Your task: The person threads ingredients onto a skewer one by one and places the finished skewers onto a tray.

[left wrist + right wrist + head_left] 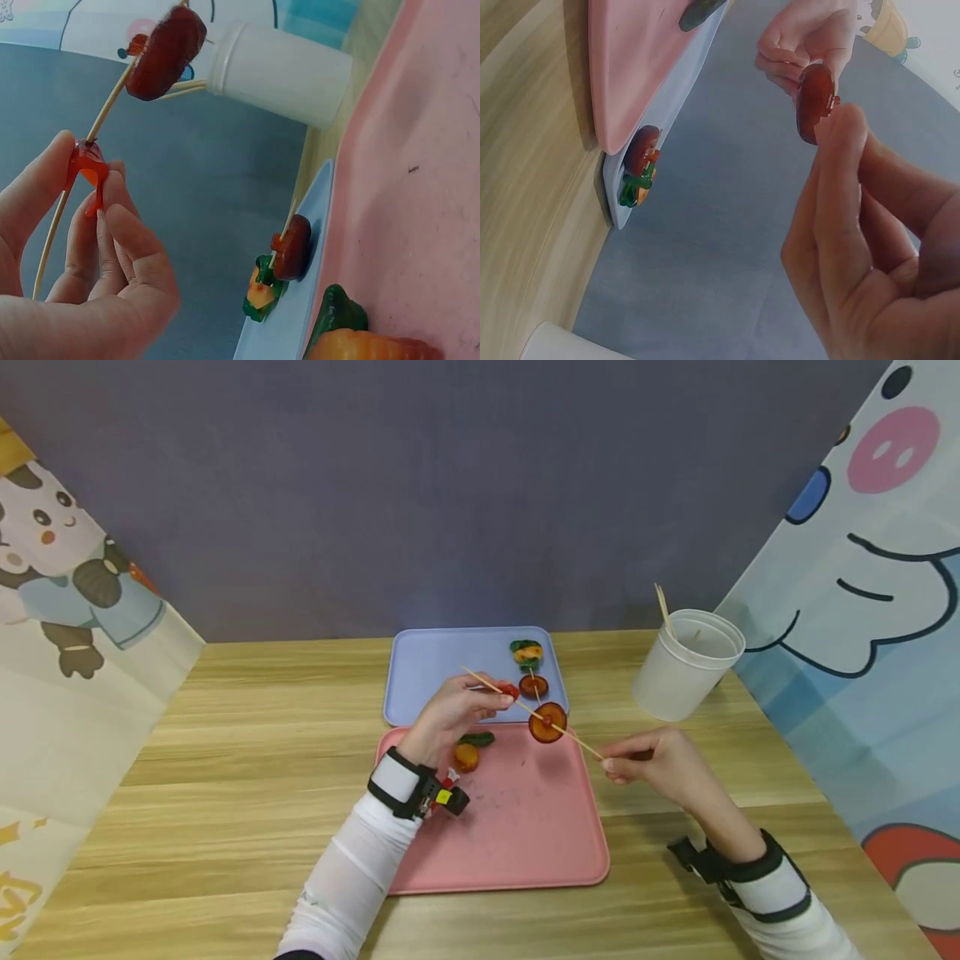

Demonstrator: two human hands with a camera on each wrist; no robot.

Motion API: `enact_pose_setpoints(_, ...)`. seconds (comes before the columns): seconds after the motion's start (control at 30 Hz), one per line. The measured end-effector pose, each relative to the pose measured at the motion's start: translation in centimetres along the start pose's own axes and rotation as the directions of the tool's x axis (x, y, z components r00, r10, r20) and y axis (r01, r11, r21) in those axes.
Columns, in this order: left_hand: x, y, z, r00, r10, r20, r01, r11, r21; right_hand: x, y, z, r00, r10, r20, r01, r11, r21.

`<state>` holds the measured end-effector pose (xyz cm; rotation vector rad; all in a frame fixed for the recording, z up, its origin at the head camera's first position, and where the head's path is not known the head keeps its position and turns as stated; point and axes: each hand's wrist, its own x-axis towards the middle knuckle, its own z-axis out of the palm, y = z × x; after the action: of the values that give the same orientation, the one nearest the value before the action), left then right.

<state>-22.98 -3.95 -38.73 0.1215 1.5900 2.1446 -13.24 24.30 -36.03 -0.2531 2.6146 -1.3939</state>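
Over the pink tray [525, 852] a thin wooden skewer [581, 744] slants between both hands. Threaded on it is a brown round slice [547, 722] with a small red bit at its centre. My left hand [457, 710] pinches a glossy red piece [91, 161] between thumb and fingertips, and the skewer runs through this piece. With thumb and fingers, my right hand [660, 764] pinches the skewer's right end; in the right wrist view, the fingers hide that end. Behind, a loaded skewer with a brown slice [534, 686] and a green-and-yellow piece [527, 653] lies on the blue tray [442, 652].
The pink tray also bears an orange-yellow piece [466, 757] and a green piece [477, 739] near my left wrist. At the back right stands a white cup [682, 672] with skewers [663, 608] in it. A grey wall [480, 502] closes the table's back.
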Motion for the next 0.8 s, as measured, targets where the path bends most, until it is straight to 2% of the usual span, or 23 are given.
enact_pose_setpoints(0.33,-0.1,-0.1,0.0,0.999,-0.027,0.018,0.028,0.996,-0.081,-0.1,-0.1,0.1,1.0,-0.016,-0.025,0.016,0.999,-0.036)
enact_pose_setpoints(0.4,-0.1,-0.2,0.1,0.999,-0.026,0.021,0.027,0.997,-0.076,0.0,-0.1,0.2,0.999,-0.017,-0.028,0.016,0.999,-0.038)
enact_pose_setpoints(0.6,0.2,-0.6,1.1,0.995,-0.023,0.094,0.026,0.999,-0.029,0.3,0.1,0.5,1.0,-0.002,0.002,0.002,1.0,-0.005)
enact_pose_setpoints(0.8,0.3,-1.0,1.6,0.997,-0.024,0.07,0.026,0.999,-0.036,0.6,0.2,0.4,0.999,0.021,0.031,-0.022,0.999,0.04)
